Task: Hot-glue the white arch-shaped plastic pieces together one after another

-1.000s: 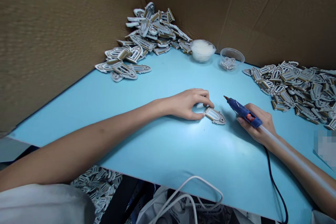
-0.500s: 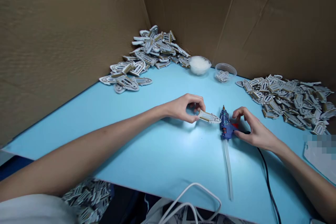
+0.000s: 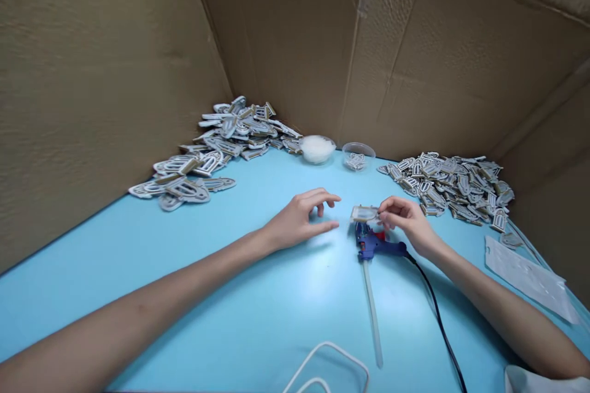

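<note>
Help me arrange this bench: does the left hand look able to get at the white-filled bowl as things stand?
Probably yes. The left hand looks empty, and only blue table shows between it and the bowl. The right hand, holding a small frame, is off to the side.

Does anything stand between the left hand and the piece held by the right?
Nothing visible does: only a gap separates the open left hand from the piece in the right hand. The glue gun lies below the piece in view, not between.

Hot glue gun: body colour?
The hot glue gun has a blue body; head view shows it.
</note>
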The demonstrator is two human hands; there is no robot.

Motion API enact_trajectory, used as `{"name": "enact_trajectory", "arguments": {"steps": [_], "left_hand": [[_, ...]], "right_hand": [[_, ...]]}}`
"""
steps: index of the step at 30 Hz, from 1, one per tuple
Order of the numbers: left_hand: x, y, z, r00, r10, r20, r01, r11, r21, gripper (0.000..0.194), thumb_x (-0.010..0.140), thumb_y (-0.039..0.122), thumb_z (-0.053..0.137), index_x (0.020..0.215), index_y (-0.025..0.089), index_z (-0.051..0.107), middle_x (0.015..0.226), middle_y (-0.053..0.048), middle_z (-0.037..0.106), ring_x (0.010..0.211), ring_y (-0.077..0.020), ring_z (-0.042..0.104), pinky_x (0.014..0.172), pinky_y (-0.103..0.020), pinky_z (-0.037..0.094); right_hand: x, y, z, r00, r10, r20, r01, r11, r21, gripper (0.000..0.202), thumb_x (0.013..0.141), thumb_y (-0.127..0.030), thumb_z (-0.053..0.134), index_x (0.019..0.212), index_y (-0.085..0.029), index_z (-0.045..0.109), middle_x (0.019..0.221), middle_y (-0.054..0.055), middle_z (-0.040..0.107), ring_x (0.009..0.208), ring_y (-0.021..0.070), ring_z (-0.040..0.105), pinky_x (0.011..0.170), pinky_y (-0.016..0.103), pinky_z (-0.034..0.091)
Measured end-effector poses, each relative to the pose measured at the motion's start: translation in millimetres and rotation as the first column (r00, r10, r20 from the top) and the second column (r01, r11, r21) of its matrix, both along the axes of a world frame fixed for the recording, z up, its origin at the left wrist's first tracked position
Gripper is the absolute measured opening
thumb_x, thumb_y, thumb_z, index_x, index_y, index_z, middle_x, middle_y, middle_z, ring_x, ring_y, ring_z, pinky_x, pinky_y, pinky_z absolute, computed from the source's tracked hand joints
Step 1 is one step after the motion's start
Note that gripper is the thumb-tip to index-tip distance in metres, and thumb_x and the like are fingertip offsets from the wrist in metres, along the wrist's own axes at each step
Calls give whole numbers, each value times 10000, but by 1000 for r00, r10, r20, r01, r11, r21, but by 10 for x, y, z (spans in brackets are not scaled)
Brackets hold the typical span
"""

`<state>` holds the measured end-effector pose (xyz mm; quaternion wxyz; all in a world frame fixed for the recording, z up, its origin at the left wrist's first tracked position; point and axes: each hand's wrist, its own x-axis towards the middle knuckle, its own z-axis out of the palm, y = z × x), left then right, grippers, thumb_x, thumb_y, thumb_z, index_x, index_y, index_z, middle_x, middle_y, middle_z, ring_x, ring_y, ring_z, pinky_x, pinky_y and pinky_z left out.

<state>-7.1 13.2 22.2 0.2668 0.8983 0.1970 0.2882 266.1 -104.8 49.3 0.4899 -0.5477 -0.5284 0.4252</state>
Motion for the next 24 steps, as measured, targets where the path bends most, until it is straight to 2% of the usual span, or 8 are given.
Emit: {"name": "enact_trajectory", "arguments": {"steps": [3,7,9,11,16,19,22,24], "left_hand": [[-158,222,99,938,311,-155,-272,934,229,420,961,418,633,1314,200,699,1276,-122,694,1045,-271,674,962,-415,549],[-449,498,230,565,734,-376,-597,679,427,459,944,316,618,1362,150,708,1438,-225,602,1369,-444,509,1121,-574,450],[-586,618,241,375,802,-465,-692,576,435,434,928,255,605,1320,119,732,1446,-266,592,1376,-476,488,1107,-603,442],[-700,726,223,284,815,-505,-742,521,422,402,917,216,586,1262,96,755,1413,-289,612,1338,-481,516,1075,-604,459],[-841,871,198,267,839,-475,-779,477,406,392,897,164,549,1216,103,769,1369,-273,639,1242,-419,582,981,-485,510],[-877,891,220,264,870,-418,-800,439,410,394,909,176,538,1227,108,760,1335,-264,656,1265,-415,559,993,-472,491],[-943,927,228,237,904,-357,-831,378,408,416,928,206,541,1287,99,723,1390,-280,629,1340,-432,499,1053,-505,443],[-1000,964,224,233,906,-354,-848,367,382,400,909,202,578,1263,93,727,1338,-290,663,1313,-438,524,1056,-525,433]], "right_hand": [[411,101,46,931,-361,-42,364,922,131,353,653,-427,846,856,-212,653,645,-42,639,535,121,549,528,245,421],[888,109,71,725,-679,-117,683,686,250,513,674,-468,867,1052,-285,573,912,33,749,605,173,660,500,274,419],[967,101,41,766,-643,-17,618,728,298,503,746,-494,862,1106,-293,573,1032,101,758,658,200,694,522,316,450],[913,124,-14,814,-569,116,512,797,321,489,783,-548,822,1130,-296,587,1034,94,762,646,209,688,541,334,473],[348,457,-110,841,-227,492,87,953,291,354,919,-511,652,1121,-221,634,925,59,754,641,207,683,614,346,533],[-99,834,-32,606,-73,792,-191,953,234,242,984,-333,558,1152,-193,660,1005,79,766,723,210,694,703,351,538],[-501,1272,125,155,-53,987,-296,950,97,272,1018,-197,520,1222,-181,700,1247,147,741,982,258,720,843,361,522],[-704,1567,225,89,-71,994,-292,952,94,305,1010,-129,510,1220,-165,728,1263,184,727,1143,305,682,926,371,490]]}}
